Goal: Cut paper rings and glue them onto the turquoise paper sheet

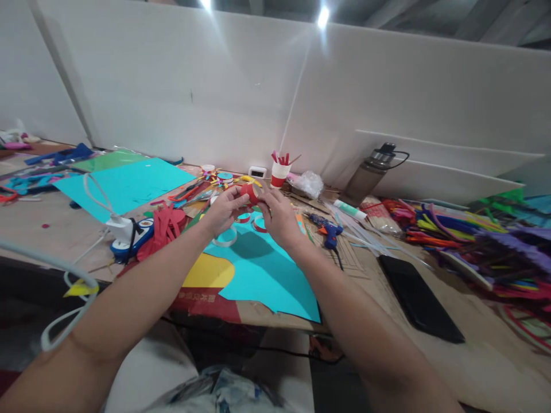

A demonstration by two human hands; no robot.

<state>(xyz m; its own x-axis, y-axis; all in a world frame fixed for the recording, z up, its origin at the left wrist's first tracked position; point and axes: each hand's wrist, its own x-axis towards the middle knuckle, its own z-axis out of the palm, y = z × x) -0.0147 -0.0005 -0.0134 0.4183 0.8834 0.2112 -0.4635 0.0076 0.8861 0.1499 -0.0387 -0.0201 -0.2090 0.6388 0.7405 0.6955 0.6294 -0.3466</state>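
Both of my hands are raised over the table and pinch one small red paper piece (249, 194) between them. My left hand (224, 210) grips it from the left with curled fingers. My right hand (279, 218) holds its right side, fingers closed round it. Below them lies a cut cyan paper sheet (267, 274) with a yellow piece (209, 272) beside it. Small red and white paper rings (259, 225) rest on the cyan sheet just under my hands.
A blue glue gun (330, 234) lies right of my hands. A black tablet (419, 298) and a heap of coloured strips (469, 238) are further right. A paper cup (279, 172), a grey bottle (371, 171), a large cyan sheet (124, 183) and red scraps (166, 226) surround them.
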